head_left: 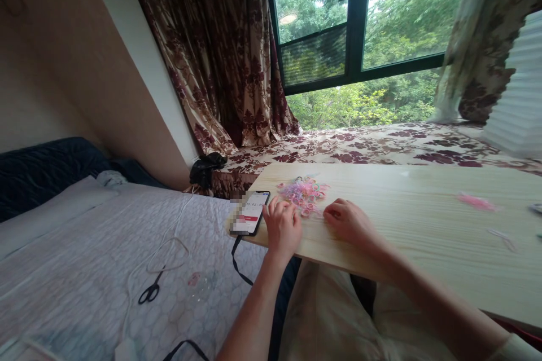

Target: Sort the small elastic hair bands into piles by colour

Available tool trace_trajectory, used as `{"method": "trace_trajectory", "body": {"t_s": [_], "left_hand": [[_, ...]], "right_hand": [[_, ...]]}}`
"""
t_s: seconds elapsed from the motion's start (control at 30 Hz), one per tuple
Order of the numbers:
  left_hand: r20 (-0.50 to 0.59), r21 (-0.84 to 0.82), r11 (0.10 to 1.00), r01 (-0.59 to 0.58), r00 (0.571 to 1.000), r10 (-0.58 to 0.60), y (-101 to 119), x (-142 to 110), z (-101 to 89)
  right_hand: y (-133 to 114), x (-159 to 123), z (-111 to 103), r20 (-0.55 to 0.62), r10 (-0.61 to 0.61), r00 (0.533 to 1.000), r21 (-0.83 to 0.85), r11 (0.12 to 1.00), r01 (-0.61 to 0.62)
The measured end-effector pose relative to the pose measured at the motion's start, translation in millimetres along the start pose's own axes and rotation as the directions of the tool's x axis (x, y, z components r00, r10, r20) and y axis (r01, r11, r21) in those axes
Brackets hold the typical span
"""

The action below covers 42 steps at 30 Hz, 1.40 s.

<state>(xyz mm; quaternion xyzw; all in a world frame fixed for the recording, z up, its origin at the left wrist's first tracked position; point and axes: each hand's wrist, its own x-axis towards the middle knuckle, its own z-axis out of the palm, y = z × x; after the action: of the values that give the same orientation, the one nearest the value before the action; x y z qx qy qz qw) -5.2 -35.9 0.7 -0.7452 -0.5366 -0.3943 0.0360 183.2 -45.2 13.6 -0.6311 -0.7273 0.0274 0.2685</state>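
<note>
A loose pile of small pink, lilac and pale hair ties [305, 190] lies on the light wooden table [398, 237]. My left hand [283, 227] rests at the pile's near left edge, palm down, its fingers bent and slightly apart. Nothing shows in its grasp. On the other side of the pile, my right hand [348, 220] lies on its edge with the fingers curled together at the nearest ties. Whatever is between those fingertips is too small to make out. Just left of my left hand is a phone [254, 214] with a timer on its screen.
Farther right on the table lie a pink bundle [478, 202] and a thin pale loop [503, 240]. To the left, a bed [84, 254] holds black scissors [150, 292], a white cable and a clear plastic packet [203, 284]. A patterned window seat [372, 146] borders the table's far side.
</note>
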Motion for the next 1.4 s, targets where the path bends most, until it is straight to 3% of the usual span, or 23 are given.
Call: {"method": "trace_trajectory", "body": {"t_s": [0.23,0.37,0.6,0.73,0.83,0.97,1.1,1.2,1.4], "left_hand": [[0.004,0.006,1.000,0.000,1.000,0.000,-1,0,-1.1],[0.004,0.008,1.000,-0.003,1.000,0.003,-1,0,-0.1],[-0.006,0.024,1.000,-0.010,1.000,0.010,-3,-2,3.6],[-0.012,0.030,0.999,-0.035,0.999,0.035,-4,-2,4.5],[-0.025,0.040,0.998,-0.039,0.999,0.040,-5,-3,6.0],[-0.032,0.070,0.995,-0.077,0.996,0.079,-10,-5,10.1],[-0.033,0.114,0.987,-0.115,0.992,0.119,-16,-6,13.7],[-0.034,0.143,0.981,-0.127,0.991,0.133,-19,-5,15.2],[-0.033,0.159,0.977,-0.145,0.988,0.152,-20,-3,16.0]], "right_hand": [[1,1,-2,-0.023,0.004,1.000,0.104,0.995,-0.001],[1,-6,-6,-0.023,0.019,1.000,0.272,0.962,-0.012],[2,-32,-32,0.061,0.149,0.987,0.633,0.759,-0.154],[12,-51,-55,0.111,0.275,0.955,0.721,0.640,-0.268],[41,-74,-82,-0.002,0.357,0.934,0.637,0.721,-0.274],[107,-110,-130,-0.244,0.448,0.860,0.358,0.866,-0.349],[157,-131,-162,-0.288,0.573,0.767,0.137,0.817,-0.560],[166,-131,-163,-0.238,0.585,0.775,0.005,0.799,-0.602],[155,-124,-158,-0.191,0.560,0.806,-0.225,0.775,-0.591]]}}
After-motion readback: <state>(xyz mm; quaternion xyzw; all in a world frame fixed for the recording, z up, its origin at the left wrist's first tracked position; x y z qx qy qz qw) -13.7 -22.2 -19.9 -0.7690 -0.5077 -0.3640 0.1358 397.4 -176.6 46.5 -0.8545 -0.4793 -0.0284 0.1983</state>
